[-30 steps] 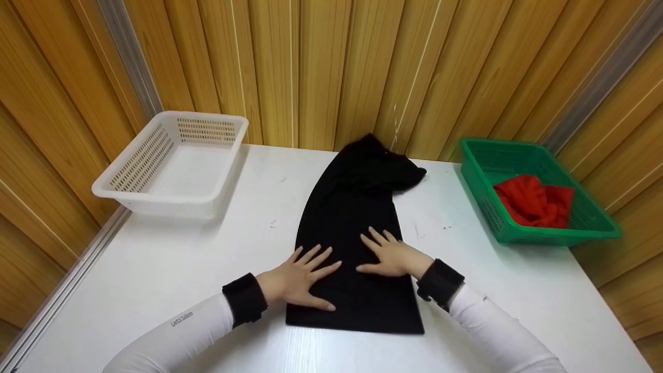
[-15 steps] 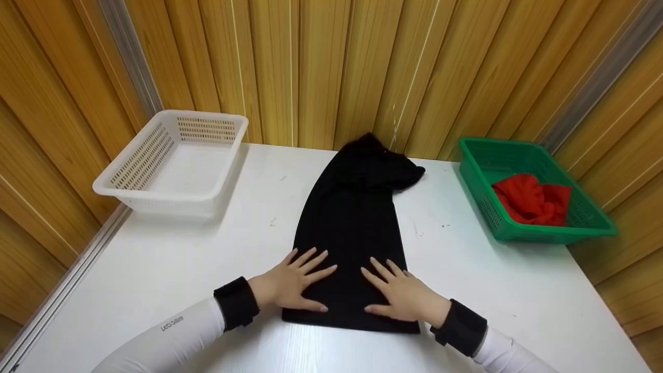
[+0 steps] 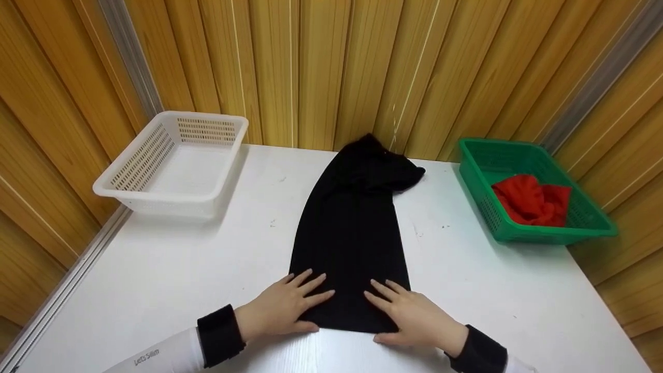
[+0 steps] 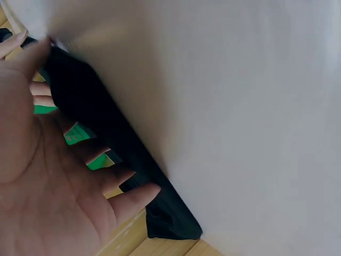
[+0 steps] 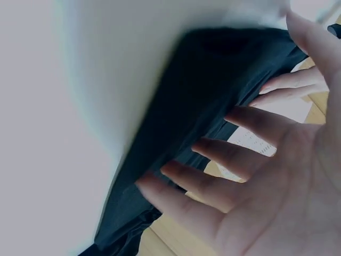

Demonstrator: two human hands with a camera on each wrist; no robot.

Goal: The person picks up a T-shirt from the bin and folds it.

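Observation:
A long black garment (image 3: 352,233) lies flattened on the white table, narrow and bunched at its far end. Its straight near edge faces me. My left hand (image 3: 279,309) rests on the near left corner with spread fingers, the thumb by the hem. At the near right corner my right hand (image 3: 419,320) lies likewise, its thumb just past the edge on the tabletop. In the left wrist view, straight fingers reach along the dark cloth (image 4: 128,144). The right wrist view has the fingertips at the black fabric (image 5: 176,101), none curled round it.
At the back left stands a white perforated basket (image 3: 207,197) with nothing visible inside. A green basket (image 3: 549,235) at the back right holds a crumpled red cloth (image 3: 533,199). Wood-patterned panels (image 3: 321,67) close off the back and sides of the table (image 3: 248,228).
Both hands have slid toward me along the garment to its near edge, the right hand covering more distance. The garment's far end and the baskets have stayed put.

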